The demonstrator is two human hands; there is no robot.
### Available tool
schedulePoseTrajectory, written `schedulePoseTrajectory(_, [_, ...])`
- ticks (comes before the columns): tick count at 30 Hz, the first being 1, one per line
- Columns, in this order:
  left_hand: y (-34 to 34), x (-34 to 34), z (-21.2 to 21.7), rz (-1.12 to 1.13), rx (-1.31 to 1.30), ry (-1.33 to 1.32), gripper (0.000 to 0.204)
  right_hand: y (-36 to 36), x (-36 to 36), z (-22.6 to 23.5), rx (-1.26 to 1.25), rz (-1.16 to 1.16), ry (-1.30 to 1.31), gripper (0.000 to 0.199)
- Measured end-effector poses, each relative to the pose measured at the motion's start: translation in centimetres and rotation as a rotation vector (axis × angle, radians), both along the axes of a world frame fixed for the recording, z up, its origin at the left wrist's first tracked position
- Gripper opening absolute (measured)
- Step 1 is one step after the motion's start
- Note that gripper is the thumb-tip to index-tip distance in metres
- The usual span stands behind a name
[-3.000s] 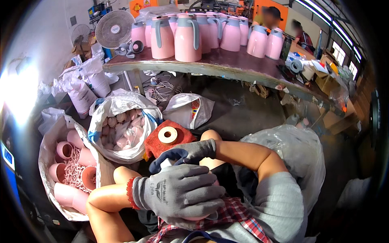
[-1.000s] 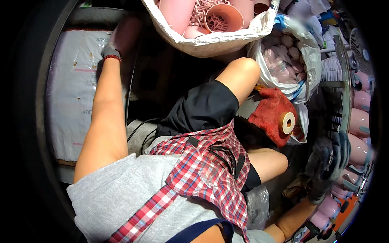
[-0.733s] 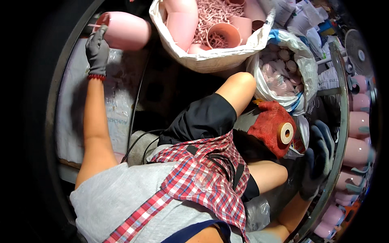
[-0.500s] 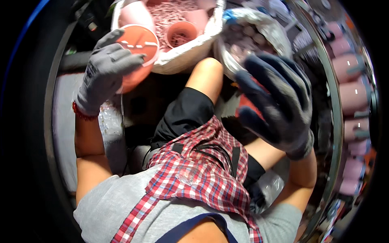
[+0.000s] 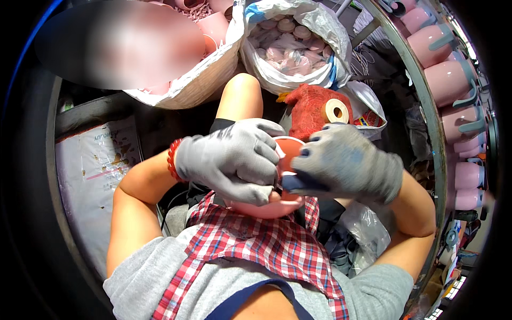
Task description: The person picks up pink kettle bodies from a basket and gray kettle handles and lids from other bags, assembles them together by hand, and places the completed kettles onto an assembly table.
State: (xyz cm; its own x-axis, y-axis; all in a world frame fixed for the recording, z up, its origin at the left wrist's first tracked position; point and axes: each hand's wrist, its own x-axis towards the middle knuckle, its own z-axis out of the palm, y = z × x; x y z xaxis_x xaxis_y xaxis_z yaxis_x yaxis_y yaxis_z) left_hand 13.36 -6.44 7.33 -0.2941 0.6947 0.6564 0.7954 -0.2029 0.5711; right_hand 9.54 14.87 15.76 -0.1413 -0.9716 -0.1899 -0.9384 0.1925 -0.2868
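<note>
Over my lap is an open pink plastic cup-shaped vessel (image 5: 265, 209), its salmon-coloured inside facing up between my hands. My left hand (image 5: 234, 160), in a grey glove with a red bead bracelet at the wrist, is closed on the vessel's left side. On the opposite side, my right hand (image 5: 341, 164), in a grey and blue glove, has its fingers curled in at the rim, with the thumb over the opening. Slight blur and the curled fingers hide whether it pinches anything small.
A large white sack (image 5: 202, 80) ahead holds pink vessels and shavings. Beside it, a white bag (image 5: 296, 80) contains round pink pieces. A red cloth bundle (image 5: 309, 112) with a tape roll (image 5: 337, 111) lies nearer. Pink handled jugs (image 5: 445, 82) line the right beyond a metal frame (image 5: 421, 74).
Both hands have come together over my lap. The pink vessel has moved from beside the sack down into my lap. My right hand has gone from spread to curled.
</note>
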Motion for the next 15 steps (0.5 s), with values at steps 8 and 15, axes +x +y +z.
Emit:
schedulePoseTrajectory(8, [-2.6,0.8,-2.5,0.665,0.229,-0.269,0.031,23.2,-8.3,0.5,-0.593,-1.199,0.339,0.027])
schedulePoseTrajectory(15, [3.5,0.4,-4.1,0.78,0.332,-0.841,0.023,21.6,-3.2,-1.8,-0.394,-1.062,0.408,0.034])
